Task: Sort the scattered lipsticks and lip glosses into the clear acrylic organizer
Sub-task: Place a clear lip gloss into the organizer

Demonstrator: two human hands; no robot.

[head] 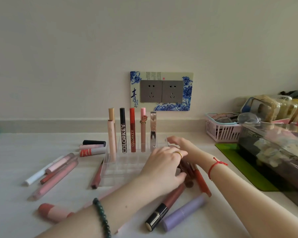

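- Fingers [170,151] of the left hand [160,167] curl over a brown tube [184,167], probably pinching it; contact is hidden.
- Tube lies near-to-far, just right of the organizer [120,167].
- Right hand [179,143] hovers farther off, fingers loosely straight.

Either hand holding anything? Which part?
Left hand seems to pinch a brown tube between thumb and fingers, at its far end; exact spot hidden. Right hand holds nothing, fingers straight at the organizer's right edge.

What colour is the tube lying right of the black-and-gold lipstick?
Lilac purple. The lilac cylindrical lipstick tube shows best in the head view.
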